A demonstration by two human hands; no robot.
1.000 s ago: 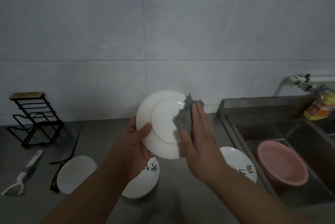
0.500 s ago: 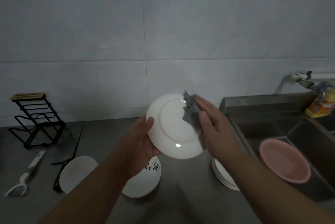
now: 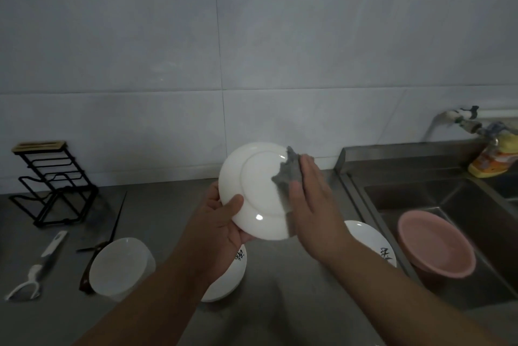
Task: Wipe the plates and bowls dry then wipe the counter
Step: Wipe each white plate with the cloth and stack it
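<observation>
1. Two forearms run out of the bottom edge, so elbows and sleeves are cut off; the left forearm hides much of a patterned bowl [image 3: 232, 270] on the counter [image 3: 280, 303].
2. Another patterned plate [image 3: 370, 242] lies partly behind the right wrist; half a second ago the arm covered more of it.
3. Held above the counter, the white plate [image 3: 258, 191] shows its underside, tilted toward the camera; it sits slightly higher and more upright than before.
4. Left hand [image 3: 215, 225] grips the plate's lower left rim, thumb curled over the back.
5. Right hand [image 3: 311, 197] lies flat, fingers straight, pressing a grey cloth [image 3: 288, 177] against the plate's right side; the fingers have moved from angled to nearly upright. The cloth's lower part is blurred.
6. Left of these sit a plain bowl [image 3: 120, 267], a knife [image 3: 103, 242] partly behind it, a peeler [image 3: 39, 264] and a black rack [image 3: 53, 185].
7. Right, a pink basin [image 3: 437, 244] rests in the sink [image 3: 420, 191]; the bottle [image 3: 496, 157] is cut by the edge.
</observation>
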